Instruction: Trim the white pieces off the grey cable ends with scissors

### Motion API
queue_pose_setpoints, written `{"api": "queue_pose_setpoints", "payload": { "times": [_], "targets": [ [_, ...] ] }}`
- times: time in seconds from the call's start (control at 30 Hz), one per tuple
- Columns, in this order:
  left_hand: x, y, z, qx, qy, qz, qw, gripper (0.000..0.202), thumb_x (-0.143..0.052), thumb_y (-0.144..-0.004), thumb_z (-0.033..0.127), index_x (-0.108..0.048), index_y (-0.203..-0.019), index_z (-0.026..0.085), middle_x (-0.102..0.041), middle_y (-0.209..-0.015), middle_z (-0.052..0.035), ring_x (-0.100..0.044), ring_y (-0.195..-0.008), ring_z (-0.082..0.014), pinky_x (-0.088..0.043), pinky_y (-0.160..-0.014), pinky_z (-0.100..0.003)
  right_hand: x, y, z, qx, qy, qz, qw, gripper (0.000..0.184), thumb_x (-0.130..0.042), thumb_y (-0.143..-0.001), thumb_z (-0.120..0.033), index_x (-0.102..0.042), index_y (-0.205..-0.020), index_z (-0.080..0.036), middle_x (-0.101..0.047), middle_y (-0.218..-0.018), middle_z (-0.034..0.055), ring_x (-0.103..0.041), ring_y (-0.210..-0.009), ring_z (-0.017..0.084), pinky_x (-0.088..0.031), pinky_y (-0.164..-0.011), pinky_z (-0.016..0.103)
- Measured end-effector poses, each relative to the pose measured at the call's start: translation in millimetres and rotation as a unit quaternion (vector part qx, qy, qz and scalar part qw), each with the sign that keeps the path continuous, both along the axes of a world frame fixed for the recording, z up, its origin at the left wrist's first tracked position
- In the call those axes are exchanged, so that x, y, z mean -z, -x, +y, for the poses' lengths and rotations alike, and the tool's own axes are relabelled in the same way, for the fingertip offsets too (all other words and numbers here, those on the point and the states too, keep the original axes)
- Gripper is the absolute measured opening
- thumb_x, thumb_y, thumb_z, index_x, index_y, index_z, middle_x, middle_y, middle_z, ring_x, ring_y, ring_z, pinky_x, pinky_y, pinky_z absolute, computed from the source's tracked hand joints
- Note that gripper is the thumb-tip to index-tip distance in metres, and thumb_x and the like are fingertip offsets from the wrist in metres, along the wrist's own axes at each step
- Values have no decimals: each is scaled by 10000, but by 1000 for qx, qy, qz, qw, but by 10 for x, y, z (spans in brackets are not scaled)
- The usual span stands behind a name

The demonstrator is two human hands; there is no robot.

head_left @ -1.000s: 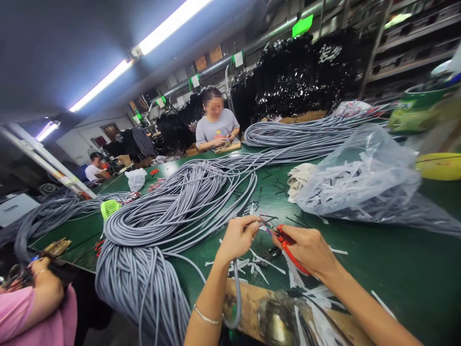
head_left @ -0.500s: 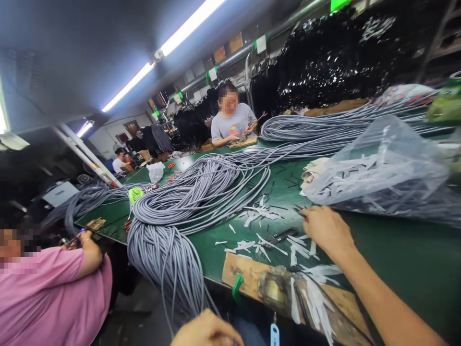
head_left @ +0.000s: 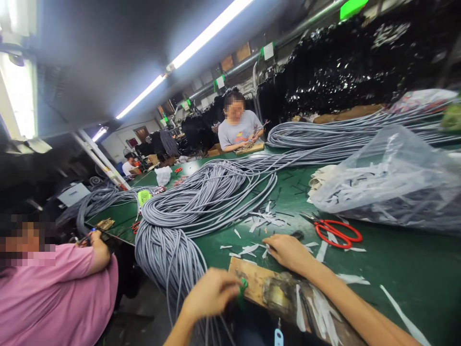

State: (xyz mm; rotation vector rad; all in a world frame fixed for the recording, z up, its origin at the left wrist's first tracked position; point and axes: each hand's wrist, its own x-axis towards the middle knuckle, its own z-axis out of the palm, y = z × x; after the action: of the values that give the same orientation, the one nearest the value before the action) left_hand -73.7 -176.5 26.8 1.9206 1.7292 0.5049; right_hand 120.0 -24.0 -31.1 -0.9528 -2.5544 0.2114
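My left hand (head_left: 212, 294) is at the near end of a wooden board (head_left: 248, 270), its loosely bent fingers beside a green strap (head_left: 244, 284). No object shows in its fingers, and the gap between them is visible. My right hand (head_left: 290, 252) reaches across the table just beyond the board, fingers stretched low over white strips (head_left: 248, 250). A dark tool handle (head_left: 298, 235) shows behind its knuckles; the rest is hidden. Red-handled scissors (head_left: 338, 234) lie on the green table right of that hand. On the board sits a worn block with yellowish tape (head_left: 277, 294).
Coiled grey cables (head_left: 169, 206) cover the left of the table and hang over its edge. A clear bag of white scraps (head_left: 389, 178) stands at right. One person in pink (head_left: 68, 293) sits at left; another (head_left: 239, 125) works across the table.
The red scissors, earlier in my right hand, now lie on the table. My right hand has moved left toward the strips; my left hand has risen to the board's end.
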Motion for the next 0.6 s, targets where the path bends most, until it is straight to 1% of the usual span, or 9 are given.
{"api": "queue_pose_setpoints", "payload": {
  "times": [0.07,0.1,0.17,0.2,0.27,0.37,0.43,0.5,0.6],
  "targets": [
    [-32,75,464,-53,-69,65,994,202,-544,-813,119,-702,-900,209,-702,-909,-21,-624,-887,-177,-457,-862,-285,-27,-5,-3,8,-2,-23,1000,300,-441,-721,-22,-690,-837,-143,-697,-768,106,-653,-739,227,-441,-640,300],
    [-27,103,695,-113,-113,83,984,204,-549,-803,97,-697,-908,189,-695,-959,-43,-613,-929,-182,-442,-891,-291,-50,-9,-9,9,-3,-32,999,304,-448,-717,-18,-689,-856,-141,-700,-791,109,-652,-756,230,-440,-657,305],
    [20,134,1090,-156,-140,92,973,212,-580,-764,48,-689,-904,164,-672,-1033,-82,-579,-1015,-212,-398,-958,-345,-110,-23,-23,8,-6,-45,999,312,-476,-717,-23,-684,-908,-156,-704,-877,101,-645,-837,231,-436,-722,313],
    [55,134,1237,-172,-149,93,969,197,-605,-740,34,-687,-876,151,-668,-1032,-98,-576,-1019,-226,-407,-946,-359,-142,-34,-28,11,-7,-49,999,307,-490,-728,-35,-682,-927,-168,-702,-910,93,-637,-880,231,-430,-755,318],
    [121,113,1417,-201,-167,91,961,112,-623,-735,36,-671,-779,127,-678,-930,-100,-606,-935,-222,-449,-883,-366,-202,-68,-28,24,-6,-55,998,255,-499,-770,-81,-685,-912,-182,-704,-910,83,-631,-909,234,-424,-786,327],
    [120,96,1473,-249,-212,79,942,69,-584,-829,150,-631,-789,119,-655,-841,-51,-619,-821,-170,-492,-795,-353,-263,-131,-12,59,5,-64,996,230,-465,-828,-142,-693,-828,-173,-708,-810,93,-652,-814,238,-437,-728,329],
    [2,164,1447,-293,-259,67,918,144,-535,-881,244,-610,-886,121,-635,-872,-36,-613,-808,-153,-506,-763,-347,-281,-159,-8,72,17,-65,995,231,-463,-832,-155,-693,-834,-175,-709,-802,94,-658,-782,238,-440,-672,313],
    [-216,335,1402,-344,-312,53,884,202,-516,-893,294,-590,-957,117,-621,-896,-41,-609,-794,-152,-515,-732,-343,-279,-162,-15,68,31,-62,995,219,-485,-817,-157,-690,-885,-193,-711,-819,76,-658,-786,227,-436,-643,289],
    [-662,739,1255,-409,-402,33,818,235,-498,-902,314,-570,-1004,116,-608,-906,-46,-599,-762,-144,-519,-687,-324,-238,-122,-36,47,51,-57,996,236,-512,-774,-114,-685,-906,-206,-709,-834,56,-656,-798,206,-432,-644,262]
  ]
}}
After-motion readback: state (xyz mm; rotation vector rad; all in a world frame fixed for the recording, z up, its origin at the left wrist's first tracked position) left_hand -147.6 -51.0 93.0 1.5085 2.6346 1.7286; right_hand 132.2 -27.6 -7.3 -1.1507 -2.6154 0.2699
